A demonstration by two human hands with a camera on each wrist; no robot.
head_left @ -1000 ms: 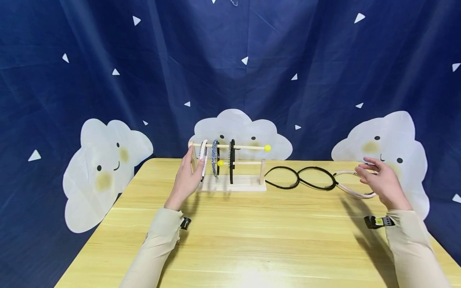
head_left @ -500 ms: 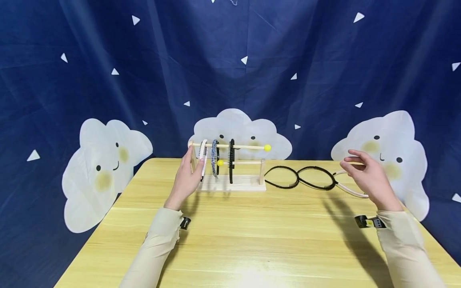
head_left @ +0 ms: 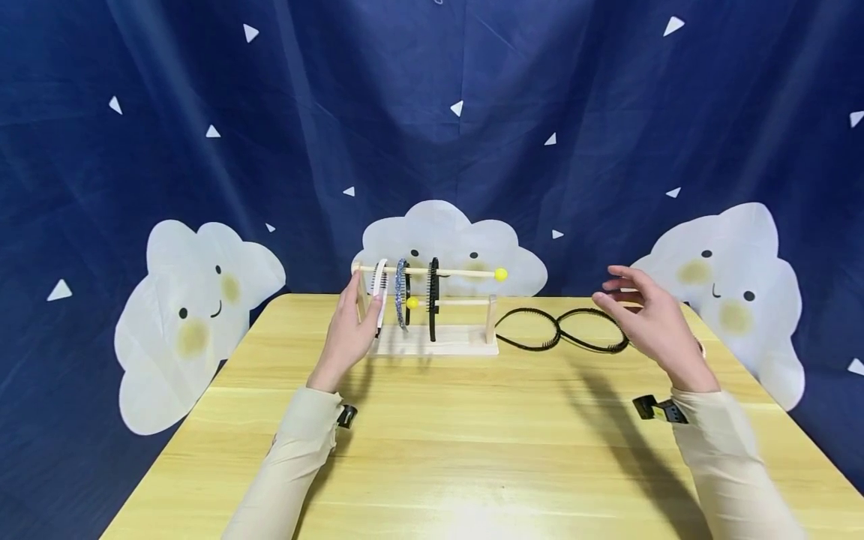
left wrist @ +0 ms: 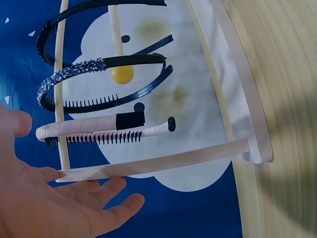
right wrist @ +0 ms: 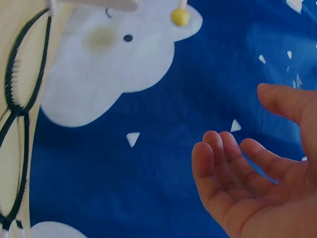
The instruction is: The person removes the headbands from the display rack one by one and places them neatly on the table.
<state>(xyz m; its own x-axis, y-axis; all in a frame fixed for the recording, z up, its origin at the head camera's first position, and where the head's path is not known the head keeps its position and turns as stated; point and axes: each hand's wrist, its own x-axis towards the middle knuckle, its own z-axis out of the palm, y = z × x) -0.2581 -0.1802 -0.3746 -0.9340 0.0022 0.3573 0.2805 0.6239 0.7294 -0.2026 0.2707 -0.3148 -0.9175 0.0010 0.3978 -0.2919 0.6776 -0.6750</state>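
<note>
Left grip (head_left: 343, 330): touching the end post (left wrist: 163, 160), not clasping
Right grip (head_left: 656, 328): hovering released
Rack (head_left: 466, 341): standing toward three o'clock of left grip, bearing hung headbands (head_left: 433, 300)
Loose black headbands (head_left: 559, 330): lying at nine o'clock of right grip
Risk: left grip pushing sideways could be tipping the rack

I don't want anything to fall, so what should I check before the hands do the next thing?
1. Stand upright on the table: ok.
2. Left hand touching the stand's end post: ok.
3. Right hand empty: ok.
4. Upper rod's yellow tip clear of both hands: ok.
5. Black headbands on the table apart: not ok, they seem to touch.
6. Pale headband lying flat: cannot tell, mostly hidden.
</note>
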